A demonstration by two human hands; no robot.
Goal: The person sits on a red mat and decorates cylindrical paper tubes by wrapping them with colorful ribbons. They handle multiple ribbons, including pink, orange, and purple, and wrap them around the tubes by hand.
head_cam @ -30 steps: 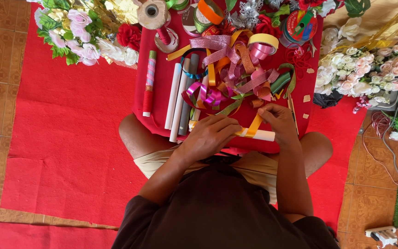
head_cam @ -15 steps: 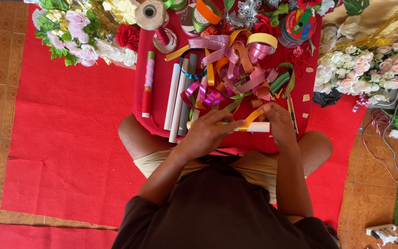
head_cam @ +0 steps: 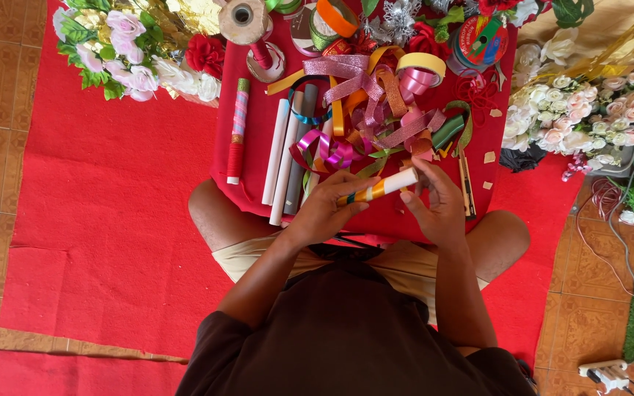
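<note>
A white paper tube [head_cam: 384, 185] partly wound with orange ribbon lay slanted at the centre of the frame, held just above the near edge of a low red tabletop [head_cam: 434, 220]. The left hand [head_cam: 329, 205] was curled around the tube's lower, ribbon-wrapped end, grasping it. The right hand [head_cam: 434, 202] gripped the tube's upper, bare white end with its fingertips, thumb and forefinger pinched on it.

Just above the hands, a tangle of loose ribbons [head_cam: 376, 117] in pink, purple, orange and green spread over the tabletop. Left of the tangle lay several white and grey tubes [head_cam: 282, 161] side by side, and further left a red and pink striped stick [head_cam: 237, 132]. A wooden spool [head_cam: 243, 15] stood at the top of the frame. Artificial flowers [head_cam: 133, 51] filled the upper left, and white and pink blooms [head_cam: 588, 117] the upper right. A red cloth [head_cam: 97, 220] covered the floor under the tabletop.
</note>
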